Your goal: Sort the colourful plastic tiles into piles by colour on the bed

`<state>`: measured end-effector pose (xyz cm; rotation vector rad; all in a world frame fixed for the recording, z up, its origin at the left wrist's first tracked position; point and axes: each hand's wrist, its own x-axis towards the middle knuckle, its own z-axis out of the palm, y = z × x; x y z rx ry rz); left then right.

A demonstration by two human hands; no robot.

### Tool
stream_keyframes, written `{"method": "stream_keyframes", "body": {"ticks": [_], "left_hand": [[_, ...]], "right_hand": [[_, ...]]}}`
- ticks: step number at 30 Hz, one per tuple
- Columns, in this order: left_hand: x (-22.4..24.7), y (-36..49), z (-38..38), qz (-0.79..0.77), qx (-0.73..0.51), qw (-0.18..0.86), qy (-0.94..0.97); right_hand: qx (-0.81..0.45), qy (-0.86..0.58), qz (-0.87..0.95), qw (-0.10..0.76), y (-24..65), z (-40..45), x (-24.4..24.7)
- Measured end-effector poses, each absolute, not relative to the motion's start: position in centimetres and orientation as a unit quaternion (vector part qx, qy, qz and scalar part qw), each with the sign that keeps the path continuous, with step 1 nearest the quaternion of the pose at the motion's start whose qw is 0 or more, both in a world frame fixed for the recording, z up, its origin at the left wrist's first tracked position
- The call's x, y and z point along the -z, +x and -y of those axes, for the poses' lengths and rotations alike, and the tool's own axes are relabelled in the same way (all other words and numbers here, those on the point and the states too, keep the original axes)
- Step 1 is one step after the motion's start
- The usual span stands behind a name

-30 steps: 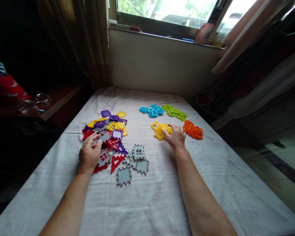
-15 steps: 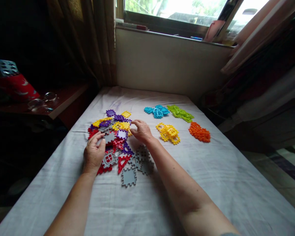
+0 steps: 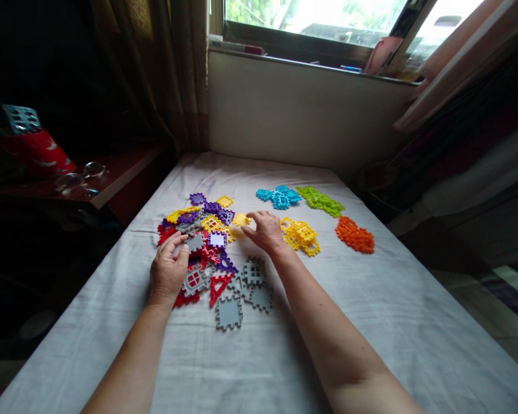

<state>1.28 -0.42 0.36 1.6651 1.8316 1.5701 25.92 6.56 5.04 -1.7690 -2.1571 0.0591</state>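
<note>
My right hand (image 3: 266, 232) pinches a yellow toothed plastic building tile (image 3: 241, 219) between thumb and fingers, just right of the mixed pile. At the pile's left edge, my left hand (image 3: 167, 269) has its fingers apart, with the fingertips beside a grey tile (image 3: 195, 242); any contact is hard to make out. Around them lie purple tiles (image 3: 216, 208), a white-looking square with a purple rim (image 3: 217, 239), a yellow window tile (image 3: 210, 223) and red pieces (image 3: 219, 286). Several grey tiles (image 3: 229, 313) are nearer to me.
Sorted groups lie on the sheet-covered surface (image 3: 328, 322): yellow tiles (image 3: 305, 233), blue tiles (image 3: 280, 197), lime green tiles (image 3: 320, 200) and orange tiles (image 3: 354, 234). On the left, a dark red table (image 3: 125, 172) bears glasses (image 3: 94, 169) and a red container (image 3: 41, 152).
My right hand has moved right, away from the mixed pile, carrying a yellow tile. My left hand stays by the pile. The view has shifted slightly.
</note>
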Motion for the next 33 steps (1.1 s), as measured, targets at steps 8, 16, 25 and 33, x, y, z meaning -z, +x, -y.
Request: {"method": "stream_keyframes", "body": {"ticks": [8, 16, 25, 33], "left_hand": [[-0.3, 1.2, 0.4, -0.62, -0.528, 0.125, 0.567], [-0.4, 1.4, 0.3, -0.622, -0.533, 0.119, 0.562], [-0.3, 1.3, 0.4, -0.624, -0.531, 0.123, 0.56], [-0.3, 1.2, 0.5, -0.62, -0.529, 0.119, 0.567]], "right_hand": [[0.045, -0.679, 0.716, 0.154, 33.0, -4.3, -5.4], [0.02, -0.687, 0.704, 0.179, 32.8, -3.6, -5.9], [-0.127, -0.513, 0.831, 0.173, 25.1, -5.8, -3.7], [-0.129, -0.508, 0.842, 0.125, 23.2, -6.5, -3.7]]}}
